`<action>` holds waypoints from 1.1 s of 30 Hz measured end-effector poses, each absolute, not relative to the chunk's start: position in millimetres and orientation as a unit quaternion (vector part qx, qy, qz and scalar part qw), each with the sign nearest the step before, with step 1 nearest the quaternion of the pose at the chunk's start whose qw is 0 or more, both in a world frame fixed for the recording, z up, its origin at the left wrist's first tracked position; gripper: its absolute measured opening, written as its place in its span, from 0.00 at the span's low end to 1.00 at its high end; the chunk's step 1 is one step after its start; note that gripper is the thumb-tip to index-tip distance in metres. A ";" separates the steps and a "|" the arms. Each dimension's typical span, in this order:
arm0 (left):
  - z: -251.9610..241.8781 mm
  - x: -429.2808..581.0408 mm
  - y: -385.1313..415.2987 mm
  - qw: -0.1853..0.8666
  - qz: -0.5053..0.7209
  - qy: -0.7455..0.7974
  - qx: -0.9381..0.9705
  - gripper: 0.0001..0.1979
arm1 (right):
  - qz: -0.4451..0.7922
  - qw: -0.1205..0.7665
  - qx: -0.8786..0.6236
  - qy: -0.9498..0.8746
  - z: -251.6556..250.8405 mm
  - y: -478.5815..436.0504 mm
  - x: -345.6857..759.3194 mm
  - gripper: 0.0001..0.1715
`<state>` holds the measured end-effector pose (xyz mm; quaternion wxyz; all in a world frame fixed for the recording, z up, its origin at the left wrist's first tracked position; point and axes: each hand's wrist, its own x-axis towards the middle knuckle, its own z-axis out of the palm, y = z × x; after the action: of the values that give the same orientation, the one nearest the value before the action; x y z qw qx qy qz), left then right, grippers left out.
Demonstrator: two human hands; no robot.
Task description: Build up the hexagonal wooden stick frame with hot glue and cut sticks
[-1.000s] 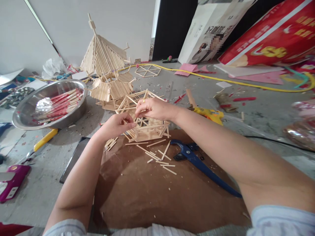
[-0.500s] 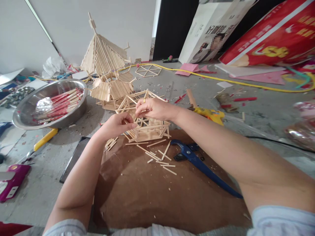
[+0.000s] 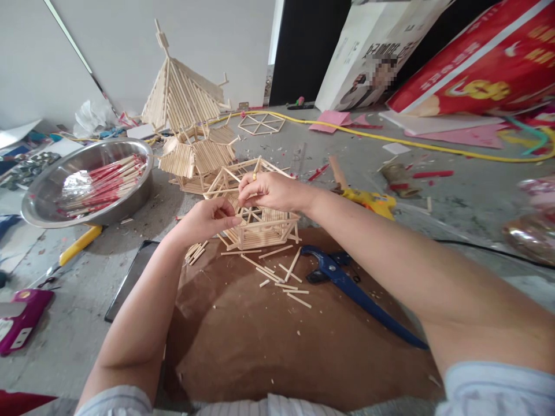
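A hexagonal frame of thin wooden sticks (image 3: 264, 237) stands at the back edge of a brown board (image 3: 260, 346). My left hand (image 3: 214, 218) is at its left side, thumb and fingers pinched at the frame; what lies between them is too small to tell. Over the frame's middle, my right hand (image 3: 266, 190), with a ring on one finger, points its closed fingertips down, and whatever they hold is hidden. Cut sticks (image 3: 277, 274) lie loose in front of the frame. Behind it on the left rises a stick-built tower with a pointed roof (image 3: 180, 98).
A metal bowl (image 3: 145, 190) with red-and-wood sticks stands left. Blue cutters (image 3: 359, 297) lie on the board's right, a yellow glue gun (image 3: 373, 202) beyond them. A dark flat object (image 3: 130, 283) and a yellow-handled tool (image 3: 80, 245) lie left. A yellow cord (image 3: 373, 134) crosses behind.
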<state>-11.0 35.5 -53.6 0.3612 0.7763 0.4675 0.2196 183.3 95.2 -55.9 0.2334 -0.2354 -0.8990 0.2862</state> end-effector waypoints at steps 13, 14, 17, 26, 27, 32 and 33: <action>-54.8 -11.2 35.8 0.364 0.220 0.469 0.774 0.14 | 0.291 0.237 -0.233 -0.897 -55.9 94.9 182.9 0.06; -54.0 -11.3 35.5 0.365 0.218 0.469 0.774 0.14 | 0.292 0.236 -0.232 -0.897 -55.7 95.2 183.2 0.06; -51.0 -11.8 34.7 0.365 0.207 0.464 0.780 0.13 | 0.295 0.230 -0.224 -0.900 -53.8 96.0 184.9 0.07; -48.3 -3.5 28.7 0.265 0.200 0.521 0.786 0.18 | 0.250 0.204 -0.229 -0.919 -46.7 96.9 186.2 0.08; -48.4 -1.1 27.6 0.244 0.206 0.533 0.784 0.18 | 0.245 0.198 -0.229 -0.921 -46.4 97.0 185.5 0.08; -47.5 7.8 23.9 0.210 0.215 0.566 0.768 0.18 | 0.222 0.173 -0.233 -0.931 -44.9 98.6 183.6 0.08; -46.9 8.8 23.4 0.212 0.211 0.565 0.769 0.18 | 0.221 0.172 -0.232 -0.932 -44.6 99.0 183.5 0.08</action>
<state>8.8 23.4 -46.9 0.2124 0.7691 0.5645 0.2113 183.5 99.0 -44.6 0.1716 -0.2320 -0.9317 0.2206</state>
